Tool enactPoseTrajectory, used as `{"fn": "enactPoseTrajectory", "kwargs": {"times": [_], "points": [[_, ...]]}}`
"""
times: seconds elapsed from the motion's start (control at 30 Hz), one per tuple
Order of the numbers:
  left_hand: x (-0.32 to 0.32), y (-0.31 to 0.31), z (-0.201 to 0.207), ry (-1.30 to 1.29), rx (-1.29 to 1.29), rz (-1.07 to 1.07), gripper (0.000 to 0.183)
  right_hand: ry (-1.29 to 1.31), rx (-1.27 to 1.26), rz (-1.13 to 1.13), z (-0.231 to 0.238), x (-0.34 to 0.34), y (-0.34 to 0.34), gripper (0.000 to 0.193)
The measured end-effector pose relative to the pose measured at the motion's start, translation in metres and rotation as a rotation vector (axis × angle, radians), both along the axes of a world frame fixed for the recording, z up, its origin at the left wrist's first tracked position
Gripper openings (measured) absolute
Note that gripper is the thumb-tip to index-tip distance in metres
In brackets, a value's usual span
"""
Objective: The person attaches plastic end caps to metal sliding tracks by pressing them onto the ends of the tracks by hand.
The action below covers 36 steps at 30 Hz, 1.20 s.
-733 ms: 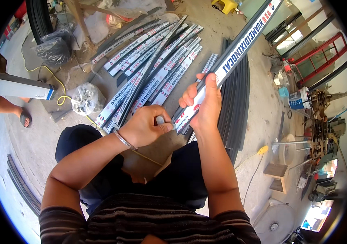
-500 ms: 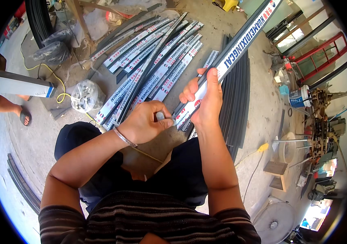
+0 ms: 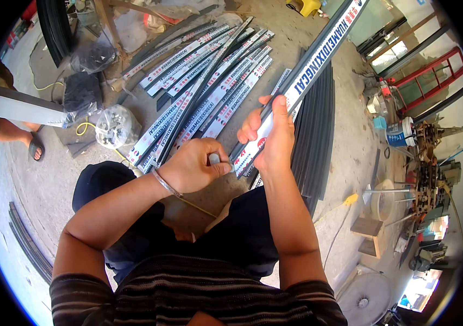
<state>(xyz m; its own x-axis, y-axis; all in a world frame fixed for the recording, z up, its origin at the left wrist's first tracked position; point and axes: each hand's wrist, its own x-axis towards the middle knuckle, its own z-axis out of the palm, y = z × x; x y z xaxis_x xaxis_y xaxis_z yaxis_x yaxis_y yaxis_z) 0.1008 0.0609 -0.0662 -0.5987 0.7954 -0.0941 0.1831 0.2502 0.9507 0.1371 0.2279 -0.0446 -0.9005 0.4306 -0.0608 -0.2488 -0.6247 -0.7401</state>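
Observation:
My right hand (image 3: 269, 133) is wrapped round a long dark profile bar (image 3: 318, 62) faced with white printed film. The bar slants from its lower end between my hands up to the far right. Close to that lower end, my left hand (image 3: 196, 164) pinches a small pale grey piece (image 3: 214, 159) between thumb and curled fingers. Its exact kind is mostly hidden by the fingers. The fingertips are right beside the bar's end; whether the piece touches it, I cannot tell. Beyond my hands, several similar film-covered bars (image 3: 210, 92) lie piled on the floor.
Plain dark strips (image 3: 315, 136) lie to the right of the held bar. A clear bag of small metal parts (image 3: 116, 127) sits at the left. Another person's sandalled foot (image 3: 36, 148) and a white-faced bar (image 3: 22, 108) are further left. A fan (image 3: 363, 301) stands lower right.
The held bar's upper end has swung slightly left. At the far left, the white-faced bar has shifted, and a dark sheet now covers part of the yellow cord. My left hand barely moved.

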Motion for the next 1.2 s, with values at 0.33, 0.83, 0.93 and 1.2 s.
{"fn": "enactPoseTrajectory", "kwargs": {"times": [0.33,0.83,0.93,1.2], "points": [[0.005,-0.003,-0.008,-0.109,0.049,0.097,0.012,0.030,0.078,-0.120,0.004,-0.001,-0.008,0.036],[-0.013,0.003,0.022,0.289,0.262,-0.190,0.030,-0.094,-0.007,-0.096,0.005,0.002,0.027,0.029],[-0.005,0.003,0.017,0.195,0.239,-0.154,0.031,-0.117,-0.079,-0.072,-0.004,0.001,0.029,0.028],[-0.005,-0.001,0.015,0.220,0.184,-0.194,0.029,-0.218,-0.071,-0.023,-0.008,0.001,0.023,0.024]]}}
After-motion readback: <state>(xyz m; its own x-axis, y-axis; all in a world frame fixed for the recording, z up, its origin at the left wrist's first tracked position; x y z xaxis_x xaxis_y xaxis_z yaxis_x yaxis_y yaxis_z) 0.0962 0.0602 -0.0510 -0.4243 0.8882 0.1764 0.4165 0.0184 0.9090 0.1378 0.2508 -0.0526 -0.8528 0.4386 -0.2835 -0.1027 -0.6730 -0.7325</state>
